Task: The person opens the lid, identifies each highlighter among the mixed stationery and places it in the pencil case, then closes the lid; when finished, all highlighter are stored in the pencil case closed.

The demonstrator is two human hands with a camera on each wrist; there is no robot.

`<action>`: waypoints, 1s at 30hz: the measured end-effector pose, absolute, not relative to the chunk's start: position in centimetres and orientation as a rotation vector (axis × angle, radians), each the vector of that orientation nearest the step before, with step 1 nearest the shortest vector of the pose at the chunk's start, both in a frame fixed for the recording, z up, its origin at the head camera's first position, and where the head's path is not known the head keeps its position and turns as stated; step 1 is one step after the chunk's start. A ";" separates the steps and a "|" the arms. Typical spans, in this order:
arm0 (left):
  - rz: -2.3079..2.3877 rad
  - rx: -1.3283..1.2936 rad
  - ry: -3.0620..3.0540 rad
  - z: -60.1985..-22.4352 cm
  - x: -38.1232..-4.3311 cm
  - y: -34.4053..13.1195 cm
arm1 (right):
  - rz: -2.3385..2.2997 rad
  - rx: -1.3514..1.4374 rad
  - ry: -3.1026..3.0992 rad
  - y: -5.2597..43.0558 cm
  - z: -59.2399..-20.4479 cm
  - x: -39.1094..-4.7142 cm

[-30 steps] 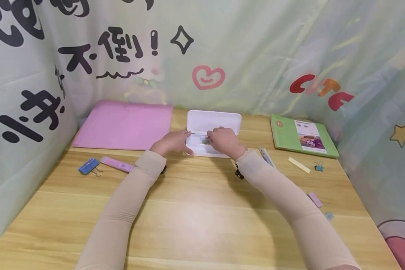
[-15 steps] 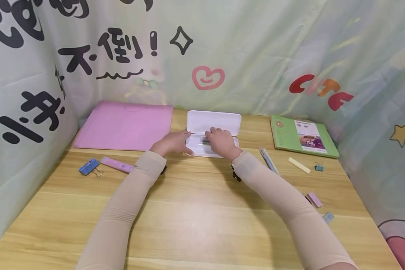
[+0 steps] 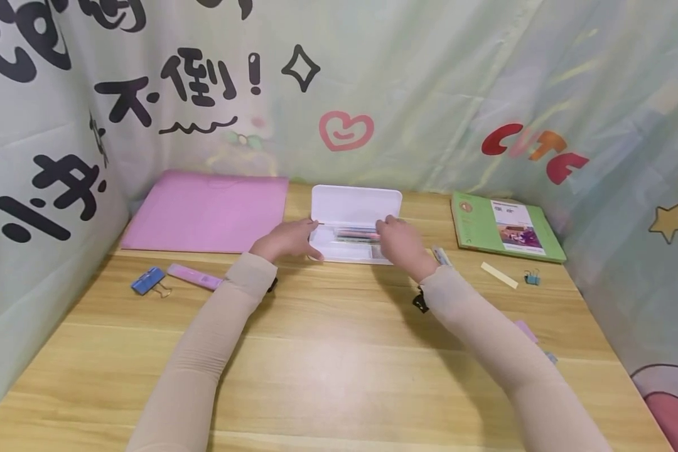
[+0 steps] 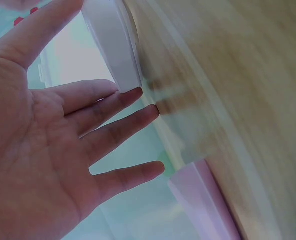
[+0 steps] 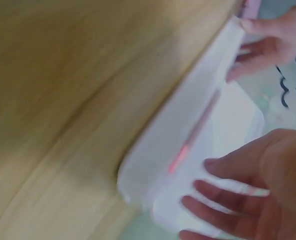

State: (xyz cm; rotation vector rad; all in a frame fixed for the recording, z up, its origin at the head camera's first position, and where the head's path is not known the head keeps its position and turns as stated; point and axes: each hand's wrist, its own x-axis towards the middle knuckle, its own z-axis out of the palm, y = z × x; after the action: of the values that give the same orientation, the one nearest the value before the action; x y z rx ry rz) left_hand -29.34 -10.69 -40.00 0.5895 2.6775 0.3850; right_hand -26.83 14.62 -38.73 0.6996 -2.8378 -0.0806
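Note:
A white pencil case [image 3: 356,204] lies with its lid raised at the back of the table. Several slim pens or pencils [image 3: 357,234] lie lengthwise inside, their right ends hidden by my right hand. My left hand [image 3: 288,240] is at the case's left end, thumb by the front corner and fingers toward the hinge. In the left wrist view its fingers [image 4: 120,131] are spread and straight, with fingertips right at the case's end. My right hand [image 3: 403,246] is over the case's right end. The right wrist view shows its fingers apart, loosely bent, with nothing between them.
Left of the case are a pink folder [image 3: 203,213], a blue binder clip [image 3: 148,280] and a long pink object [image 3: 194,276]. Rightward lie a pen [image 3: 442,256], a green book [image 3: 477,229], a cream strip [image 3: 500,275], a teal binder clip [image 3: 532,277] and a small purple block [image 3: 525,331].
My right hand moved left over the pens, then slid right to the case's right end, uncovering more of the pens. My left hand stayed at the left end.

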 end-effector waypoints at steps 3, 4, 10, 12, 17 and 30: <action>0.385 0.593 2.680 -39.8 -29.3 -10.7 | -0.141 0.545 -2.971 16.6 -37.8 -26.1; 0.384 0.594 2.682 -39.8 -29.3 -10.7 | -0.174 0.485 -3.026 17.2 -37.5 -25.8; 0.404 0.604 2.679 -39.6 -29.2 -10.6 | -0.280 0.206 -3.260 20.1 -36.3 -24.0; 0.398 0.607 2.678 -39.7 -29.2 -10.6 | -0.265 0.179 -3.290 20.9 -36.2 -23.5; 0.383 0.600 2.682 -39.8 -29.2 -10.6 | -0.255 0.165 -3.309 22.1 -36.8 -22.8; 0.404 0.603 2.676 -39.9 -29.3 -10.7 | -0.153 0.119 -3.297 23.1 -38.3 -22.5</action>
State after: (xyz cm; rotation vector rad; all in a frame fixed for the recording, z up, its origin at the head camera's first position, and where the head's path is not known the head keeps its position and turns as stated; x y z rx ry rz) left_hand -29.31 -10.66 -39.94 0.6030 2.6763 0.4039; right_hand -22.52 23.05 -38.25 0.1195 -3.2969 -0.1532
